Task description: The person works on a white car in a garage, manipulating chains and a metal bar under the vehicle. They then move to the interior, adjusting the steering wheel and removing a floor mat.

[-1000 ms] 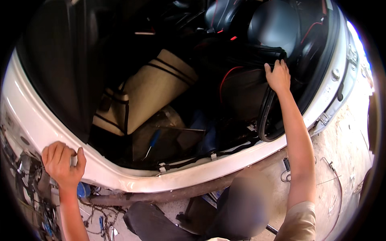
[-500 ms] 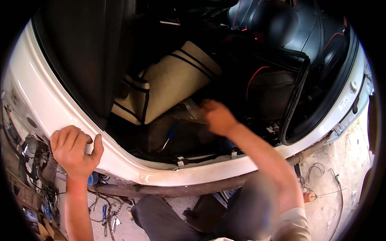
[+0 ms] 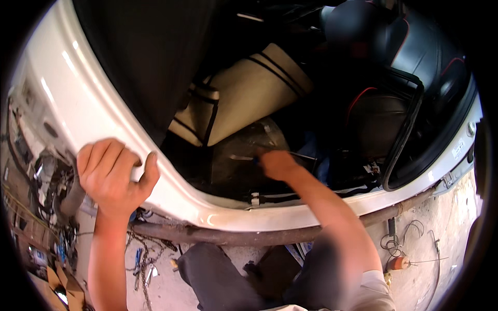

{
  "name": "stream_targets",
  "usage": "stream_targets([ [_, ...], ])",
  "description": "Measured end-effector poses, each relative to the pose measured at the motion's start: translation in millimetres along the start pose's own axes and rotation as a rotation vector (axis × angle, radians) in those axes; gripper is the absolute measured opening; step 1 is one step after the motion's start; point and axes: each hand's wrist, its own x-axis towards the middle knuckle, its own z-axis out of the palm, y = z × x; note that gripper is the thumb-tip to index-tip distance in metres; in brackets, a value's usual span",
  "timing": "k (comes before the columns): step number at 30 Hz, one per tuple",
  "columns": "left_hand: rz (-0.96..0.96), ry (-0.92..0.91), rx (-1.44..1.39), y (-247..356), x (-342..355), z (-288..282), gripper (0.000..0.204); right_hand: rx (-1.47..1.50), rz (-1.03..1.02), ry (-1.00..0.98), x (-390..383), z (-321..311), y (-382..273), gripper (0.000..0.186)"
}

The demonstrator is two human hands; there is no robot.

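My left hand (image 3: 116,173) leans on the white car body (image 3: 171,189) beside the door opening, fingers bent and thumb apart, with nothing in it. Inside the car, my right hand (image 3: 277,165) is closed round the blue handle of a screwdriver (image 3: 241,157). The pale shaft points left, and most of the handle is hidden in the fingers. Under that hand is a dark, scuffed floor surface (image 3: 228,168). A beige mat with black stripes (image 3: 249,90) lies folded just beyond it.
A black seat with red piping (image 3: 381,116) and a loose black door seal (image 3: 415,124) stand to the right. Below the sill runs a brown pipe (image 3: 249,237). Chains (image 3: 145,267), wrenches (image 3: 150,273) and an orange object with a thin rod (image 3: 399,263) lie on the ground.
The screwdriver that lay on the car floor is now in my right hand. My left hand stays on the car body. The whole view has shifted a little.
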Motion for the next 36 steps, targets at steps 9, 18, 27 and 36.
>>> stream_targets([
  [9, -0.020, 0.087, -0.056, -0.5, -2.4, 6.6, 0.028, 0.987, -0.119, -0.003, -175.8, 33.1, -125.0, 0.028],
  [18, 0.056, 0.018, -0.019, -1.4, -0.6, -0.7, 0.024, 0.911, -0.403, 0.241, -149.1, 25.6, -189.3, 0.028],
  [27, 0.049, 0.047, 0.039, 3.8, -4.2, 4.1, 0.024, 0.195, 0.192, 0.522, -116.3, 10.1, 56.0, 0.019],
  [36, 0.144, -0.024, 0.035, 0.7, -4.9, 3.8, 0.024, -0.250, 0.148, 0.293, -49.6, 22.6, 107.4, 0.027],
])
